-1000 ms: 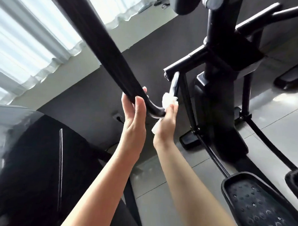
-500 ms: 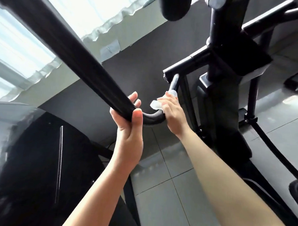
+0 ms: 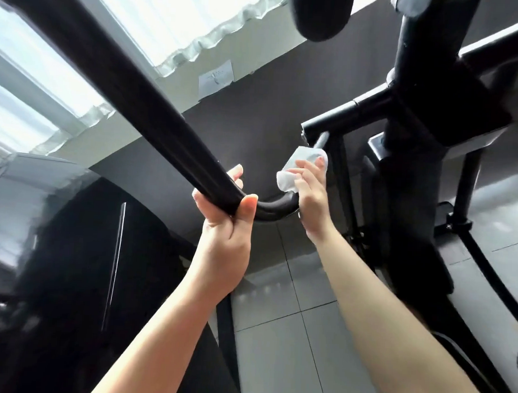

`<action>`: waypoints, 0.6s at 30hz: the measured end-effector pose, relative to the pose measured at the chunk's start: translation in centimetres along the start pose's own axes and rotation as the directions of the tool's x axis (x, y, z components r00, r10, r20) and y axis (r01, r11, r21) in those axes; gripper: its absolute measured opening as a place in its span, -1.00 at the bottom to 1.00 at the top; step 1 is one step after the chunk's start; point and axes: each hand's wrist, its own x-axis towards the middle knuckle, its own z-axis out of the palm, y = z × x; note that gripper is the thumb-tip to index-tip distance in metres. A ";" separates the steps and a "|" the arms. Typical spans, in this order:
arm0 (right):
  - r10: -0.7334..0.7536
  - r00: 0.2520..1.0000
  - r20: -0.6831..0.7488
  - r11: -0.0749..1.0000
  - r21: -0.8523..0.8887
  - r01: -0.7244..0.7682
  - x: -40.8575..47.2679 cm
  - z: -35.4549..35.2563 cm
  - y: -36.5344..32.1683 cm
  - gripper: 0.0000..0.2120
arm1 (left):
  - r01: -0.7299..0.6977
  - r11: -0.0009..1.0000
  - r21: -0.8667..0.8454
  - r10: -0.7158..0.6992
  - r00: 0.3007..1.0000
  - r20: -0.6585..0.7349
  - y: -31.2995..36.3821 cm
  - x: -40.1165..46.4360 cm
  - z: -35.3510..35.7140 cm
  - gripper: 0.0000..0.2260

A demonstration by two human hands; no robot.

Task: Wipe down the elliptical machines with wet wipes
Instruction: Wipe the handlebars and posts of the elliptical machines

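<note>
Right fingers [image 3: 304,176] pinched on thin, damp-looking white wet wipe [image 3: 294,169], pressing it to curved black tubular handlebar [image 3: 273,207] just above the bend; left hand [image 3: 225,221] wrapped tight around the same bar below the bend, steadying. Wipe likely limp, light, apt to bunch or tear: best kept folded under flat fingertips. Bar rigid, smooth, probably slick once wet; firm bracing grip advised.

Probably a gym: black elliptical machine [image 3: 418,120], tiled floor [image 3: 290,346], curtained window [image 3: 176,20].
</note>
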 end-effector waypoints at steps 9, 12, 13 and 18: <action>-0.390 0.917 0.083 0.909 -0.123 0.398 -9.5 3.6 -4.9 -0.56 | 0.140 0.989 -0.036 -0.132 0.976 0.173 1.1 -0.2 -1.4 -0.81; -0.460 0.869 0.181 0.859 -0.155 0.487 -10.0 3.6 -6.8 -0.56 | 0.146 0.985 -0.097 -0.113 0.953 0.281 1.8 -0.7 -2.5 -0.87; -0.474 0.854 0.216 0.841 -0.174 0.512 -10.0 3.4 -6.8 -0.56 | 0.165 0.977 -0.137 -0.118 0.948 0.295 1.7 -0.8 -2.9 -0.77; -0.499 0.819 0.284 0.726 -0.380 0.574 -9.9 1.7 -3.6 -0.51 | 0.163 0.943 -0.289 -0.078 0.956 0.284 0.3 -2.2 -3.5 -0.60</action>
